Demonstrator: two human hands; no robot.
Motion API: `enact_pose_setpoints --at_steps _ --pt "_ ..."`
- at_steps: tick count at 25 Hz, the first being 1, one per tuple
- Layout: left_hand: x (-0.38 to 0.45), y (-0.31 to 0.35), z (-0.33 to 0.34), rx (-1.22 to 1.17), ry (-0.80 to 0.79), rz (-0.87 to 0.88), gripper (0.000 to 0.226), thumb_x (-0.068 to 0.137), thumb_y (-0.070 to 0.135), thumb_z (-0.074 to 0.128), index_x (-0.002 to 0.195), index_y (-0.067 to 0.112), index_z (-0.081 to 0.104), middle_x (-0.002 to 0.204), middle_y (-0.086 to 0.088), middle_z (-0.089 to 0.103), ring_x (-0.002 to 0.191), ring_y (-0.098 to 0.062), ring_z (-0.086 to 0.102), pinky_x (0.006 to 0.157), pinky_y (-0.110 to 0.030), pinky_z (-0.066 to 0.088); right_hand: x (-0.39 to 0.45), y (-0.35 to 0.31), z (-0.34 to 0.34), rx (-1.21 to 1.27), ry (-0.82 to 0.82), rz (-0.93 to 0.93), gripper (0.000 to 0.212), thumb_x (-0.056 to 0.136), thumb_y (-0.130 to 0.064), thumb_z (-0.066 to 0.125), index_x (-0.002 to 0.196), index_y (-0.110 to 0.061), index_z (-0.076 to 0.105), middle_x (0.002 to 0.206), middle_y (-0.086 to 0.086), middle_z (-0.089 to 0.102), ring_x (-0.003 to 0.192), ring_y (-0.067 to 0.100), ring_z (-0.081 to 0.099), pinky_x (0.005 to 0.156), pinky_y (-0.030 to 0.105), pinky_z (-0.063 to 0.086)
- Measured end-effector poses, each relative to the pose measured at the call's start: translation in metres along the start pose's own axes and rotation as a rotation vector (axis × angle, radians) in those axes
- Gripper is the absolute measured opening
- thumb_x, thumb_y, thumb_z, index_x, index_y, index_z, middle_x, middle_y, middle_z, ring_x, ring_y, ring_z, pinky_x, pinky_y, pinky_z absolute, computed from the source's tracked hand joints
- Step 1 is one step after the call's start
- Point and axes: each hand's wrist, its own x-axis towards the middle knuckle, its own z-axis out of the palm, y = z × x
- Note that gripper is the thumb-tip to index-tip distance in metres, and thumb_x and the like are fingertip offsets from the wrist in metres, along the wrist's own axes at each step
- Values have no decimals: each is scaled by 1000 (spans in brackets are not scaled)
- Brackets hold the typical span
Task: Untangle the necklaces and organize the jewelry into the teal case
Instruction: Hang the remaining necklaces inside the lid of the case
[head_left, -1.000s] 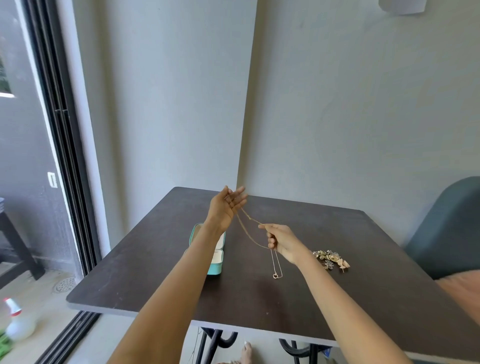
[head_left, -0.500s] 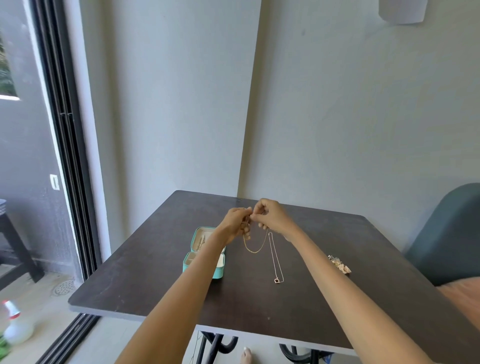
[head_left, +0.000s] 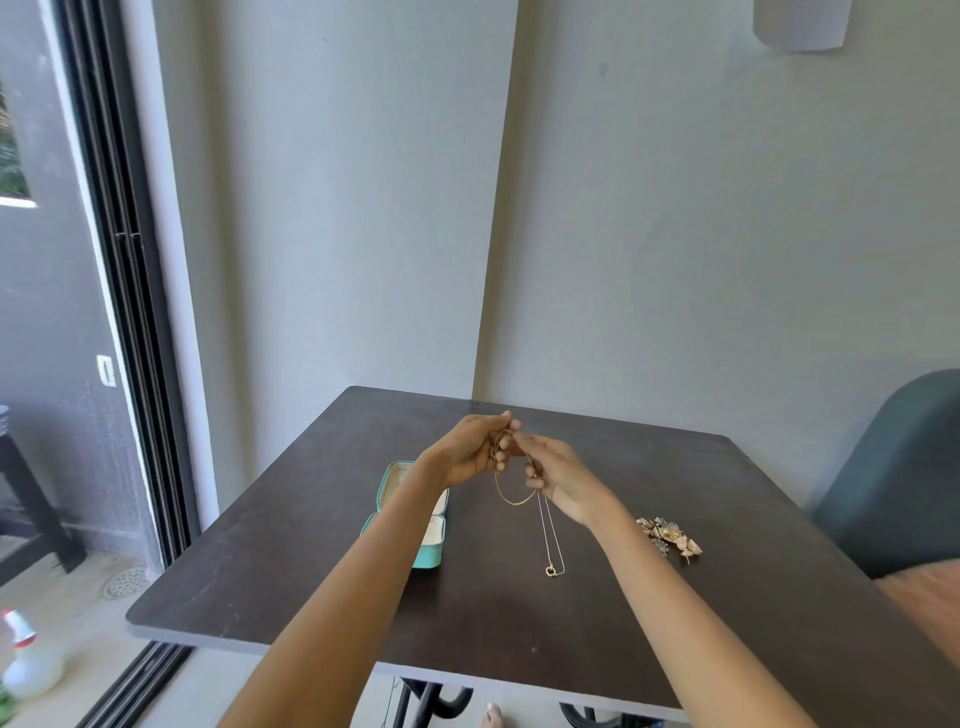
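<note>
Grey walls meet in a corner behind a dark square table (head_left: 291, 561), whose far edge sits close against that corner. One view, from the head, looks down over both forearms. Two hands work above the middle of the table, raised off its surface and touching each other at the fingertips. The left hand (head_left: 467, 452) has its fingers curled round a bunched part of thin gold chain; the right hand (head_left: 558, 478) pinches the same tangle with thumb and forefinger. From between them one short loop (head_left: 511, 500) hangs free, and one longer doubled strand (head_left: 549, 530) drops to a small ring pendant (head_left: 551, 570) near the table top; whether it touches cannot be told. How many necklaces make up the tangle cannot be told. One teal case (head_left: 426, 551) stands open toward the left edge, partly hidden by the left forearm, with pale lining showing inside. One small heap of jewelry (head_left: 670, 535) lies toward the right edge, well apart from the case; its pieces are too small to count. Bare table runs along the near edge and in the far right corner. One dark chair (head_left: 893, 478) stands beside the right edge. Left of the table a black sliding-door frame (head_left: 130, 312) runs floor to ceiling, and one white spray bottle (head_left: 28, 660) stands on the floor by it.
</note>
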Motion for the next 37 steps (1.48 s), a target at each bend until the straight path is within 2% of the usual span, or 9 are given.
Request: enact_pose_setpoints --at_steps 6,11,17,22,26,29,31,35,37 --pt "1 -2 -4 -39 -35 -63 36 99 30 43 67 14 47 53 -2 46 48 -15 50 53 -27 52 9 0 -1 -58 225 -37 8 85 -18 67 82 -12 68 68 -3 52 44 2 34 38 14 24" --pt "4 -7 -11 -270 39 3 28 97 29 46 73 14 53 52 1 51 45 -13 49 51 -24 47 5 16 -12 28 155 6 4 88 -12 64 91 -10 64 63 -3 46 44 4 34 40 15 30" --pt "7 -16 -14 -395 23 31 28 97 26 44 74 12 53 83 -8 70 69 -24 69 71 -36 59 3 39 -11 90 56 54 8 90 -13 62 95 -10 66 66 -1 55 52 7 47 50 19 45" --pt "6 -19 -13 -456 -87 -9 29 99 22 38 81 9 56 110 -17 66 90 -39 68 81 -47 56 8 34 -6 148 51 24 20 95 -18 53 80 -14 65 65 0 56 53 8 48 51 20 46" --pt "15 -21 -10 -498 65 112 16 97 12 41 91 9 56 106 -15 69 87 -30 70 74 -35 59 8 41 -6 153 24 39 5 92 -7 57 94 -7 62 68 3 57 56 10 52 55 19 49" --pt "21 -26 -10 -553 189 170 20 98 10 39 86 9 55 100 -15 70 88 -28 69 78 -34 57 8 48 -6 105 4 25 14 92 -4 57 104 -2 63 74 3 62 61 9 57 62 20 53" --pt "21 -31 -11 -491 233 168 24 98 11 37 83 10 55 99 -14 69 90 -29 67 81 -36 55 7 50 -7 -25 5 12 18 91 -1 58 108 -3 63 78 3 62 66 10 59 67 21 53" --pt "22 -38 -13 -64 221 157 27 100 8 34 80 9 53 98 -14 68 85 -28 66 77 -33 54 7 45 -5 -483 89 -46 22 84 -2 63 100 -17 64 75 1 65 66 10 60 74 27 54" --pt "22 -38 -14 47 200 160 26 100 9 36 81 8 53 91 -12 68 76 -25 66 75 -35 54 7 38 -1 -507 166 -125 21 82 -3 63 98 -16 59 73 -1 67 64 7 62 69 20 51"
